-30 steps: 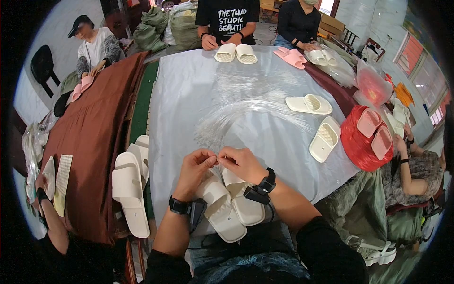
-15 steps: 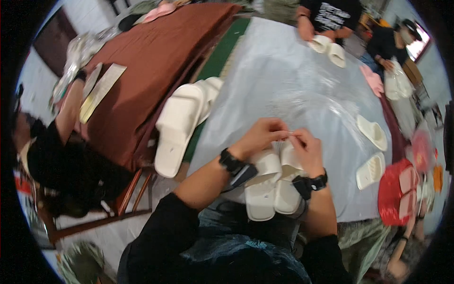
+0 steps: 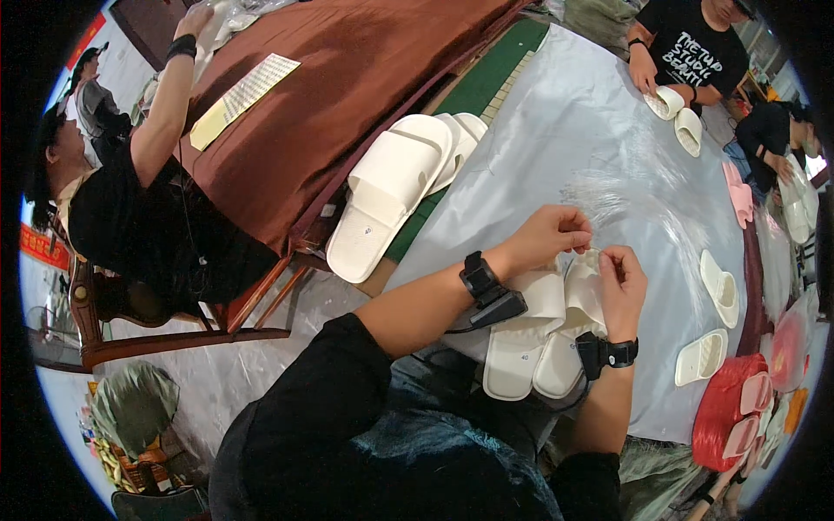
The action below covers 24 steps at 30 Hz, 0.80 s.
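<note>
Grey tabletop [image 3: 512,174] | nearest white slippers [image 3: 532,337] | axis fore-aft | toes seemingly away

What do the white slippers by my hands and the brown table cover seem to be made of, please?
White slippers: probably moulded foam or soft plastic, matt, with smooth rounded edges. Brown table cover: likely cloth, dull, with soft wrinkles.
</note>
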{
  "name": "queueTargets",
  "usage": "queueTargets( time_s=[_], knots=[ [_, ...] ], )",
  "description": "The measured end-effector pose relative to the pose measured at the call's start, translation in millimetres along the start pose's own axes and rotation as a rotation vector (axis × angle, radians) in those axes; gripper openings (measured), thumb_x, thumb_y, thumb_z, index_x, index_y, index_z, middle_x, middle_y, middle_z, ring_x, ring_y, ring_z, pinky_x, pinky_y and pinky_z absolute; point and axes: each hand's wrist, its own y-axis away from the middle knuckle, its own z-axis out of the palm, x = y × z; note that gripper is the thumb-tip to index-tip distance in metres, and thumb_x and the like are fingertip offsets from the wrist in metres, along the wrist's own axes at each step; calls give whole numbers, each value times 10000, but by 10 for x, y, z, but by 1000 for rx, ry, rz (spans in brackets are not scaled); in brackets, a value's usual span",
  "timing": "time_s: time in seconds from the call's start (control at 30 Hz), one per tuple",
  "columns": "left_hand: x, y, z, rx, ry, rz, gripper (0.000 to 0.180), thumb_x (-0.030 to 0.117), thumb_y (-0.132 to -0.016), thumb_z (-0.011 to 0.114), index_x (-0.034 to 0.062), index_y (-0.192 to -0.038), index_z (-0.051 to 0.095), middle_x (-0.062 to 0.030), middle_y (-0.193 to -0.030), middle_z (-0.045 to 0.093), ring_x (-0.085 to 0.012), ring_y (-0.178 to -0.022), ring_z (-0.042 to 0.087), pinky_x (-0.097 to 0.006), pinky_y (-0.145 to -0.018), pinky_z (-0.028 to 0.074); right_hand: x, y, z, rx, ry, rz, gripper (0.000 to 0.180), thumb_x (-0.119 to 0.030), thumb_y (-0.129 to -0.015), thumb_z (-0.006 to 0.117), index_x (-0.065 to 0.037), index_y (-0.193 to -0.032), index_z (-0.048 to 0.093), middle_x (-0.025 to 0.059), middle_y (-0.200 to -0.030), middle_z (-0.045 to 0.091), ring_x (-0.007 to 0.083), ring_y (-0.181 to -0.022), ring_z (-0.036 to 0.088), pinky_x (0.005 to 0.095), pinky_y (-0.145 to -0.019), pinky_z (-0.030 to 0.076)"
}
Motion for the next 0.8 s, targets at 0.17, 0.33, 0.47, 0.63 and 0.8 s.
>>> queueTargets(
  time_s=[0.17,0.33,0.47,0.63,0.8],
  knots=[
    [-39,-20,-25,30,-2,-8,92,75,-889,622,-2,-935,606,-40,-830,639,-105,-782,604,-249,-736,492,9,-12,-14,-23,29,-1,42,-31,-884,591,6,-902,593,6,-728,559,61,-655,477,217,-605,416],
    [-31,-33,-19,-51,35,-11,100,62,-867,653,-2,-933,614,-32,-837,642,-104,-768,601,-248,-721,495,23,-6,-27,-28,-4,38,48,-42,-886,594,1,-906,596,0,-709,548,58,-645,464,214,-595,406],
    [-27,-32,-15,-96,-13,-22,99,61,-858,665,-2,-925,628,-31,-844,645,-103,-780,603,-251,-725,497,-26,6,-34,-61,31,10,49,-48,-884,597,-6,-909,598,0,-700,543,61,-633,444,217,-579,391],
    [-21,-16,-20,-45,-47,-16,96,52,-842,677,0,-916,642,-34,-854,657,-103,-800,611,-250,-752,503,-49,1,-22,-78,58,-43,47,-45,-876,603,-6,-902,605,7,-685,529,63,-619,434,223,-566,384],
    [-15,-12,11,-15,-28,-18,105,58,-841,680,2,-922,642,-27,-849,656,-96,-790,604,-250,-749,500,-60,14,-43,-49,48,5,37,-31,-867,601,-2,-889,601,21,-678,521,66,-620,443,226,-569,391]
  ],
)
